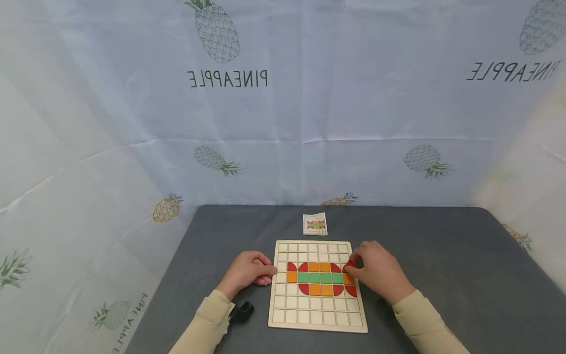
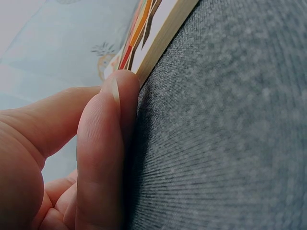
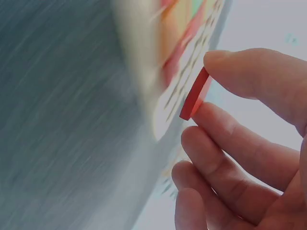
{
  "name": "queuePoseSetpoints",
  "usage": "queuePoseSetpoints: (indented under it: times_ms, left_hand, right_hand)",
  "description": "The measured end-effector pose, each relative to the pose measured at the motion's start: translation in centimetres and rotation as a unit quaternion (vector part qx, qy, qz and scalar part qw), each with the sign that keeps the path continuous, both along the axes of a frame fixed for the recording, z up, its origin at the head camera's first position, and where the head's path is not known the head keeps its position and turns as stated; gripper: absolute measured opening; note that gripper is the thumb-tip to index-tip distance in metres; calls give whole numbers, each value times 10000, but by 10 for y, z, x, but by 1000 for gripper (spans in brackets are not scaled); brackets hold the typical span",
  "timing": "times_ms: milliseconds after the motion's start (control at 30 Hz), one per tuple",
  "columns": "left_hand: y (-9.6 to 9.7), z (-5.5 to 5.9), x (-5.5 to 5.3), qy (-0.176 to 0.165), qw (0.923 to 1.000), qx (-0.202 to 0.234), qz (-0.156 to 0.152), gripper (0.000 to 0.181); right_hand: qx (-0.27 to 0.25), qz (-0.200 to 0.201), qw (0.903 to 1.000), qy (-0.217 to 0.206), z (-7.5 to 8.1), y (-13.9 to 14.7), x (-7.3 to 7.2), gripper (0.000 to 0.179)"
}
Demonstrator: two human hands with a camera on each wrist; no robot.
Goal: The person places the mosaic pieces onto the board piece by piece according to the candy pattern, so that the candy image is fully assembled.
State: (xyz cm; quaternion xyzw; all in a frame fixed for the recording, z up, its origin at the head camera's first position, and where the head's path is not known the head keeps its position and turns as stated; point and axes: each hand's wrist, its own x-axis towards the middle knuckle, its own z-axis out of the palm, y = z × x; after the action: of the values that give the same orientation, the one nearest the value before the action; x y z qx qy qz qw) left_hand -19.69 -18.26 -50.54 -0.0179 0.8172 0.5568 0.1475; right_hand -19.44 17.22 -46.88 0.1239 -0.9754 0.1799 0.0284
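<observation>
A wooden grid board [image 1: 316, 317] lies on the dark table, partly filled with green, orange and red tiles. My left hand [image 1: 248, 272] is at its left edge, with thumb and finger holding the rim; the left wrist view shows the fingertips [image 2: 127, 81] against the board's side. My right hand [image 1: 379, 268] is over the board's right side. In the right wrist view, its thumb and index finger pinch a red quarter-circle tile [image 3: 195, 96], tilted and apart from the board. A row of green tiles [image 1: 315, 278] runs between orange squares [image 1: 325, 267] and red rounded tiles [image 1: 351, 290].
Behind the board lies a small pattern card [image 1: 315, 224] with a similar coloured figure. The dark grey table [image 1: 442, 255] extends to both sides. A white curtain [image 1: 283, 113] printed with pineapples hangs around the table. A black strap piece [image 1: 242, 311] is at the left wrist.
</observation>
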Motion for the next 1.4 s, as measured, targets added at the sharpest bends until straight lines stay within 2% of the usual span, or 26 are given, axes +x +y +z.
queuePoseSetpoints:
  times_ms: [200,333,500,700,900,1033,1200,1400]
  left_hand:
    - [0,1,-1,48,10000,16,-14,31]
    - [1,1,-2,22,10000,52,-63,30]
    - [4,1,-3,17,10000,30,-83,29]
    - [6,1,-4,12,9999,53,-97,29]
    - [7,1,-4,-7,9999,106,-96,28]
    - [9,2,-4,9,9999,86,-93,27]
    - [10,3,-5,-14,9999,68,-92,26]
    - [11,3,-5,5,9999,47,-112,26]
  right_hand:
    - [-89,414,9990,126,8,-44,5,20]
    - [-169,844,9959,281,9,-66,11,20]
    - [-274,1452,9886,299,9,-87,19,16]
    - [-175,1830,9828,186,6,-103,24,17]
    - [-53,1993,9791,403,-2,-107,23,14]
    - [-8,2015,9788,370,-6,-107,22,13]
    - [-24,1995,9794,311,-8,-107,21,14]
    - [7,2018,9782,489,-8,-105,21,13]
